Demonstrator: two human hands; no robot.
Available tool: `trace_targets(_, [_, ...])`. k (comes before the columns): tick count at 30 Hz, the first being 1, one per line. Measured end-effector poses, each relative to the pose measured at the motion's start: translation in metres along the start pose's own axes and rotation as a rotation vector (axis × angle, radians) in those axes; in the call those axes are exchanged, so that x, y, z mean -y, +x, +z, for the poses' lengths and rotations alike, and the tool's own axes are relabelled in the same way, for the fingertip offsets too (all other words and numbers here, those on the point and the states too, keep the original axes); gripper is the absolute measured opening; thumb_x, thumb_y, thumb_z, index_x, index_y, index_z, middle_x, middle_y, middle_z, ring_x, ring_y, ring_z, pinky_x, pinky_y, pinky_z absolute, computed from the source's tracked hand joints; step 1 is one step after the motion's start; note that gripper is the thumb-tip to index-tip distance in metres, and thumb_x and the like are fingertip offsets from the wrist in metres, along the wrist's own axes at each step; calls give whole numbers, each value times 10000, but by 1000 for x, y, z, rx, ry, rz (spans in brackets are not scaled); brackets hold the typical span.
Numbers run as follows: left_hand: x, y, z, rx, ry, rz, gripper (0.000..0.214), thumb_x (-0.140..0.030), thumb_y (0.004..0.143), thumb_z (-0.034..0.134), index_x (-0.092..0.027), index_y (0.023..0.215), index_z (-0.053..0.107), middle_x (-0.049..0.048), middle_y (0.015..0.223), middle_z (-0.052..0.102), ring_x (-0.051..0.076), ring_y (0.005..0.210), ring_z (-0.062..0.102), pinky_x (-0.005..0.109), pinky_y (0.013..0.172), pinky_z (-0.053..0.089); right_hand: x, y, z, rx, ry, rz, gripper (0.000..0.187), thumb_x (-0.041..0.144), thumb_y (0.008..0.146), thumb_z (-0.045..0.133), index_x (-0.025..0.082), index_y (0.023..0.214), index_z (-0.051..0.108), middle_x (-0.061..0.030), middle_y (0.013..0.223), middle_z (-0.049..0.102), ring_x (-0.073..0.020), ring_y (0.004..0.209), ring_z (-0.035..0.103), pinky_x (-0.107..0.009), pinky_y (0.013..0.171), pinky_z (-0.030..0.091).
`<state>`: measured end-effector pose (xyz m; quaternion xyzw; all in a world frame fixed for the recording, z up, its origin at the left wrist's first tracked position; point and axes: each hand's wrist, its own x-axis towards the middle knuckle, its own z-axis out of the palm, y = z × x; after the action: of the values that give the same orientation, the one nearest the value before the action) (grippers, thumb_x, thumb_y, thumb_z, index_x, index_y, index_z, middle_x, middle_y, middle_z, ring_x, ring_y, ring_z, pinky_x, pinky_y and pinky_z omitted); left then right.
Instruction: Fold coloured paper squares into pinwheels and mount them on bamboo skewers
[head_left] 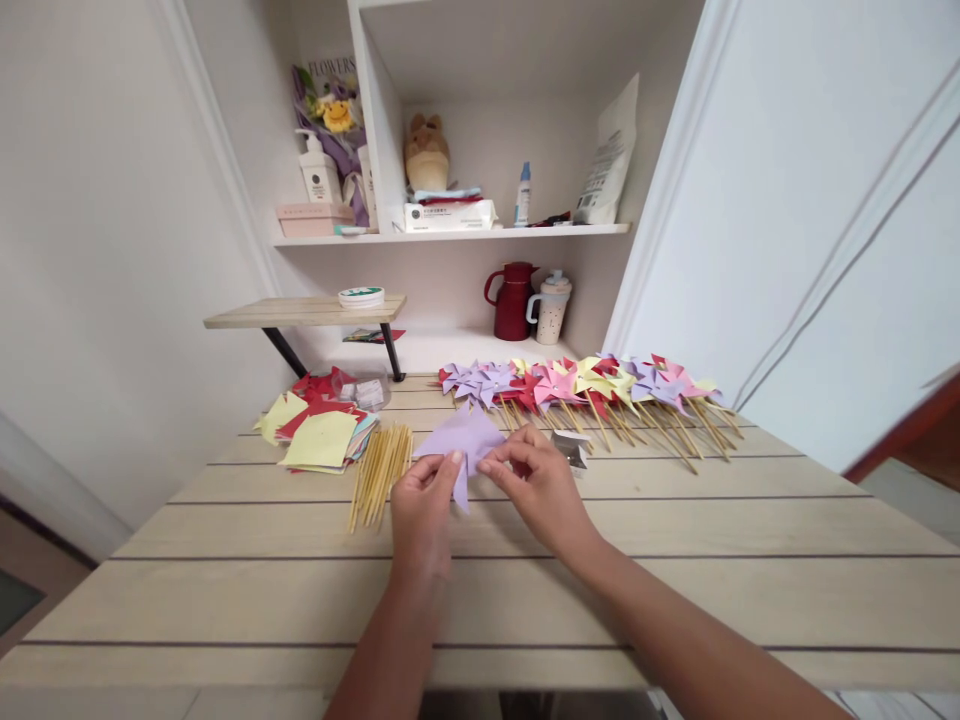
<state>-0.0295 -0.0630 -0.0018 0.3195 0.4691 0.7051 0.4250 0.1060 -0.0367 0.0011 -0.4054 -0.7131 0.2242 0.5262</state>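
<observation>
Left hand point(420, 508) and right hand point(546, 488) pinch purple paper point(463, 432), centre of frame.
Thin sticks point(382, 468) lie close by the left hand; a small box point(574, 450) is partly hidden behind the right. Paper sheets point(321, 441) stack at centre left, pinwheels point(556, 384) crowd the centre right.

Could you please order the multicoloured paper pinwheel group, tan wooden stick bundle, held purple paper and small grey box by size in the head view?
1. Multicoloured paper pinwheel group
2. Tan wooden stick bundle and purple paper, too alike to rank; the paper is partly covered
3. Small grey box
</observation>
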Motion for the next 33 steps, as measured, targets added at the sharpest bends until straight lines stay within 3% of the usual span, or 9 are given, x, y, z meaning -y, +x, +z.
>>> trace_targets(11, [1, 0, 2, -30, 114, 125, 166, -311, 631, 800, -164, 680, 742, 22, 679, 686, 154, 648, 608, 248, 615, 472, 2, 2, -1, -27, 54, 32, 215, 395, 804, 721, 208, 701, 703, -22, 745, 534, -165, 653, 478, -300, 607, 412])
trace_targets(25, [4, 0, 0, -52, 350, 295, 95, -292, 713, 724, -200, 690, 719, 12, 677, 644, 173, 680, 587, 262, 666, 451, 6, 1, -1, -4, 44, 6, 188, 323, 814, 728, 200, 682, 676, -14, 714, 542, -157, 649, 487, -292, 602, 403])
trace_targets(29, [0, -1, 0, -90, 435, 392, 71, -255, 722, 700, -210, 667, 703, 13, 700, 657, 179, 689, 603, 280, 712, 463, 7, 0, -4, -69, 38, -27, 101, 306, 814, 736, 211, 841, 712, -27, 809, 570, -165, 693, 512, -308, 649, 451])
trace_targets(33, [2, 0, -2, -112, 563, 625, 92, -229, 770, 662, -212, 680, 675, 20, 783, 689, 186, 753, 642, 299, 742, 476, 5, 1, -9, -168, -65, -156, 394, 325, 823, 734, 268, 1198, 627, -70, 1069, 563, -230, 936, 564, -400, 829, 502])
